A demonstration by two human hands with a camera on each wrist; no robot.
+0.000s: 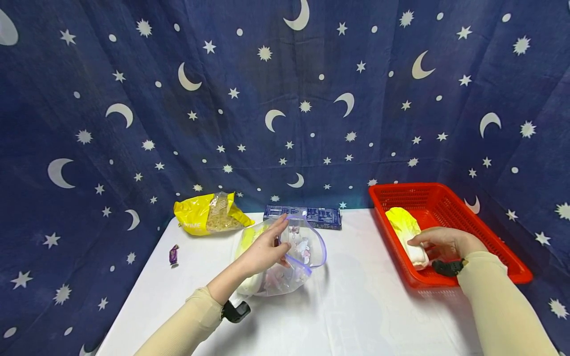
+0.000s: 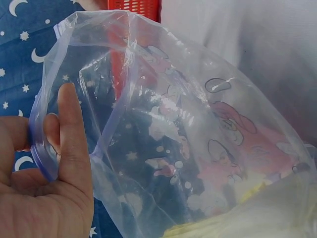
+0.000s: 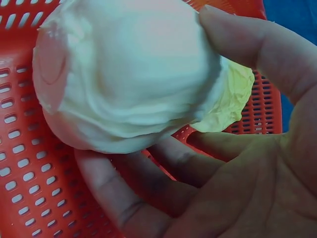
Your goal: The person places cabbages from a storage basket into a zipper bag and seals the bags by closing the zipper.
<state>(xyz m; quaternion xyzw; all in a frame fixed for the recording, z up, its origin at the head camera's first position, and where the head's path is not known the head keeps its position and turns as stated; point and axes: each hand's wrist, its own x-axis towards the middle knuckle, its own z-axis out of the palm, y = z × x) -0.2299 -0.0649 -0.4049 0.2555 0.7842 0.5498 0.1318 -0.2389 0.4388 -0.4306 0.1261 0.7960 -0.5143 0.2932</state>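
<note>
My left hand (image 1: 262,252) holds the purple-zipped rim of a clear zip bag (image 1: 287,284), whose mouth stands wide on the right side. Pink cartoon prints mark the plastic in the left wrist view, and the rim passes between the fingers. Inside the bag lies something pale yellow and white, like a cabbage (image 1: 247,241), partly hidden by the arm. At the right, my right hand (image 1: 450,242) grips a small napa cabbage (image 1: 403,227) in a red plastic basket (image 1: 429,212). Thumb and fingers lie on opposite sides of its white base (image 3: 143,64).
A yellow bag of pasta-like pieces (image 1: 193,215) lies at the back left. Behind the zip bag is a flat dark blue box (image 1: 325,217). A small purple wrapped candy (image 1: 173,255) lies left on the white table (image 1: 356,306). Starry curtains (image 1: 267,74) surround the table.
</note>
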